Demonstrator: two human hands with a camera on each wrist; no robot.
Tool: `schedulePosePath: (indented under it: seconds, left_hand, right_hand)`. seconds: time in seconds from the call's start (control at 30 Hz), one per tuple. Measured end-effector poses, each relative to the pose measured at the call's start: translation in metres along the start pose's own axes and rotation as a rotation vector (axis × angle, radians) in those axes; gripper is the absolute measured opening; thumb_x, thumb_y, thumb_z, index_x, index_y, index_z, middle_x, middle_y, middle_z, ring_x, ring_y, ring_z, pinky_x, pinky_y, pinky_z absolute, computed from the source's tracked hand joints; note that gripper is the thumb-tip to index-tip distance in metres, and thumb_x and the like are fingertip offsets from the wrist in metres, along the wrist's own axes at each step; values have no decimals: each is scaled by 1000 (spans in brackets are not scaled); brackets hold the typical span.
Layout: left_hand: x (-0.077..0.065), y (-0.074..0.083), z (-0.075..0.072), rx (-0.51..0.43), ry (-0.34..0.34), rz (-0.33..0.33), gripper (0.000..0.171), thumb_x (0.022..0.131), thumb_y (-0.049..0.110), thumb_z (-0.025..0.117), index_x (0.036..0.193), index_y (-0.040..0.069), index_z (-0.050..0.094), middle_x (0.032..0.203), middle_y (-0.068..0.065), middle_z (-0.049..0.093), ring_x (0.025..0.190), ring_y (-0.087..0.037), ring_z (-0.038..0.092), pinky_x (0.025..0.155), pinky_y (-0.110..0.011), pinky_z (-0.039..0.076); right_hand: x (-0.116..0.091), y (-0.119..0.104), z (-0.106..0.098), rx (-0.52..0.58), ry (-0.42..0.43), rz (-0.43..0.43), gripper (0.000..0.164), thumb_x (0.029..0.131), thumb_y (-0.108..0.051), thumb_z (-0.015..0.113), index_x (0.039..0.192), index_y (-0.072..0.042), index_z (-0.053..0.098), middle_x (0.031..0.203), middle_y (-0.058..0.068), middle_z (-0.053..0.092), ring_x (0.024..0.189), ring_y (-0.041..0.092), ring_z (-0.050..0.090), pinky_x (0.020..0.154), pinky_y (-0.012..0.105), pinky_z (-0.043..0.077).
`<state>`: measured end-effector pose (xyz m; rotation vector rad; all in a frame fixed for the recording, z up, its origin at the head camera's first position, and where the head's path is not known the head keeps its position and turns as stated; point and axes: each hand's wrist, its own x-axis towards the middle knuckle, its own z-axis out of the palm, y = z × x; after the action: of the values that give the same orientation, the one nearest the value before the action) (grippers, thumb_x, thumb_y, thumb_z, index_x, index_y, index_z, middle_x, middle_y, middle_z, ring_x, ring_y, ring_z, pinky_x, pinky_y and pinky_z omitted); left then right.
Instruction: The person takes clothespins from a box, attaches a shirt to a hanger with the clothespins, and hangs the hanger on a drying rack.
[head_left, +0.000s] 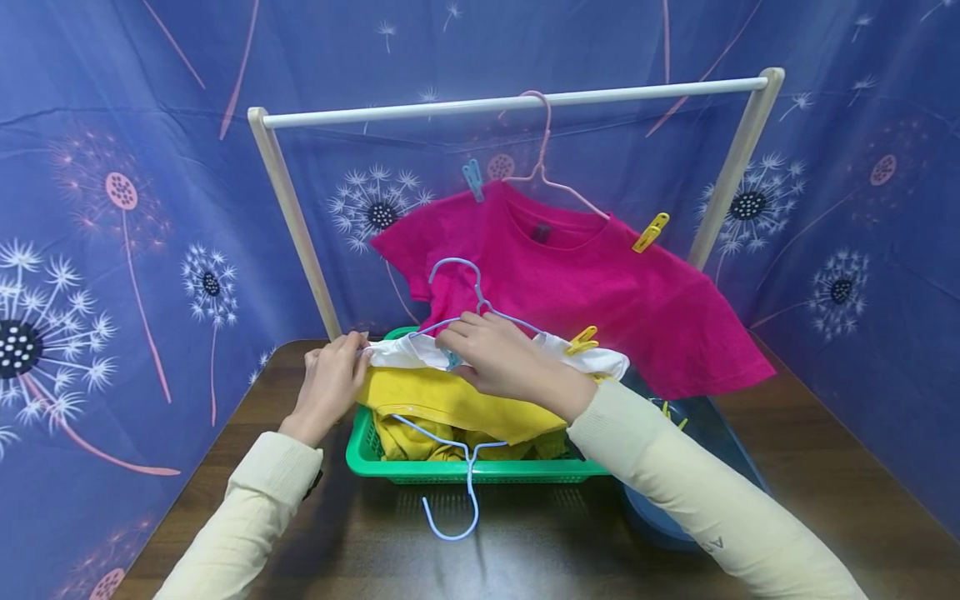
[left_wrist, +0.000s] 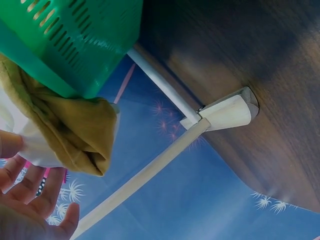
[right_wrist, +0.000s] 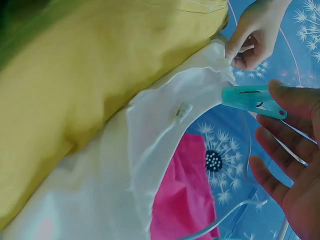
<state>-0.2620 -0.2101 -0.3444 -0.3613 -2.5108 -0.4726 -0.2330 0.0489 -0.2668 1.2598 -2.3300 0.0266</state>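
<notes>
A white shirt hangs on a light-blue hanger above the green basket. By its left shoulder end my left hand pinches it between thumb and fingers. My right hand is at the hanger's middle; in the right wrist view its thumb and finger pinch a teal clothespin at the white neckline. Toward the right shoulder sits a yellow clothespin. Just below the white shirt, a yellow garment lies over the basket with another blue hanger, whose hook points toward me.
The green basket holds more yellow cloth. Behind it, a magenta T-shirt hangs from a pink hanger on a rack bar, with blue and yellow clothespins at its shoulders. A blue bin with yellow clothespins stands right of the basket.
</notes>
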Motion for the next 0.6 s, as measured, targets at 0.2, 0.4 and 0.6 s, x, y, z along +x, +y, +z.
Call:
schedulePosePath:
  seconds: [0.2, 0.4, 0.6]
  left_hand:
    - [0, 2, -1, 12, 5, -4, 11, 92, 18, 53, 92, 7, 55, 83, -10, 61, 86, -32, 60, 86, -56, 33]
    - [-1, 3, -1, 16, 11, -3, 10, 92, 18, 53, 90, 8, 55, 81, -9, 60, 83, -32, 60, 86, -56, 32]
    - [-2, 3, -2, 7, 25, 5, 10, 92, 18, 53, 90, 8, 55, 78, -8, 59, 80, -32, 59, 84, -55, 32]
  right_hand:
    - [17, -6, 2, 37, 25, 6, 37, 77, -24, 72, 108, -13, 57, 100, -1, 64, 92, 14, 56, 79, 26, 49]
    - [35, -11, 3, 61, 51, 28, 31, 77, -21, 69, 104, -11, 59, 98, 0, 64, 90, 14, 56, 76, 25, 49]
    - [53, -14, 7, 80, 65, 74, 24, 78, -19, 68, 99, -12, 59, 94, -1, 64, 87, 13, 56, 71, 23, 48]
